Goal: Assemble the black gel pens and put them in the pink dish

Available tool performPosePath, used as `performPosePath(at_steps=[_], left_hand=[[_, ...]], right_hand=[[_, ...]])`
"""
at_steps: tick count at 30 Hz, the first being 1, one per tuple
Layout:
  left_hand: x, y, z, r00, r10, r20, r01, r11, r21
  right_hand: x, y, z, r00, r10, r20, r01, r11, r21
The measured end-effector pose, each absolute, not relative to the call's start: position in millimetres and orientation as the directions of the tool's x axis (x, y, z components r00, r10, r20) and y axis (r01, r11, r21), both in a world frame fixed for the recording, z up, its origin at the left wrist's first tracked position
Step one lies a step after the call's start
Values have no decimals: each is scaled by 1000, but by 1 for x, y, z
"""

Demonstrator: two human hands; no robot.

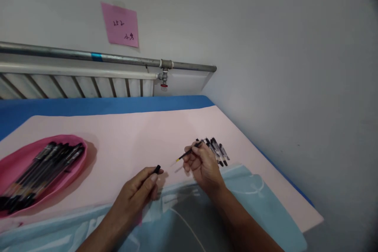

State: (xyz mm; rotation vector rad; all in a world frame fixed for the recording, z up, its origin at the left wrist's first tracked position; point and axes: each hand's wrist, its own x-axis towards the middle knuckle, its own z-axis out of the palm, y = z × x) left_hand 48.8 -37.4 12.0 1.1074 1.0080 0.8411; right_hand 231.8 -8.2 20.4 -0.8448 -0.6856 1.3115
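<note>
My right hand (202,165) is closed in a pinch on a thin black pen refill (189,152) with a yellow tip that points left. My left hand (138,191) is closed round a black pen part (157,169), whose end sticks out past my thumb. The two hands are a short way apart above the pink table cover (138,134). Just behind my right hand lies a small row of black pens (218,150) on the cover.
A pink tray (75,173) with several black pens (44,167) sits at the left. A light blue patterned cloth (260,197) covers the near edge. Behind are a blue surface (88,104), a radiator with pipes (88,56), and a pink note (120,24) on the wall.
</note>
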Motion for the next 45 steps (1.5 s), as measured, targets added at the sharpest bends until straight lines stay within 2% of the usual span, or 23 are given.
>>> performPosePath(at_steps=[8,20,26,30,34,39,42,44,45], left_hand=[[46,-37,15,413,890,-192,128,151,980],[46,-39,18,427,885,-188,141,140,980],[43,-38,22,421,891,-167,202,88,976],[42,-38,25,483,859,-172,266,44,963],[44,-38,23,471,870,-146,337,-25,941],[44,-38,17,470,874,-123,317,-37,948],[42,-37,14,429,893,-136,315,-6,949],[42,-37,11,377,915,-147,301,29,953],[42,-37,10,344,927,-150,282,50,958]], right_hand=[[222,-14,20,106,994,-29,-568,37,-822],[222,-15,20,67,998,-1,-510,33,-860],[230,-16,19,33,998,48,-393,57,-918],[235,-12,19,-26,997,-66,-343,-71,-937],[229,-16,19,-71,992,-106,-166,-116,-979],[210,-28,18,-261,946,-191,22,-192,-981],[216,-24,17,-175,979,-107,77,-94,-993],[232,-16,17,2,1000,21,171,21,-985],[242,-12,17,94,991,100,269,71,-960]])
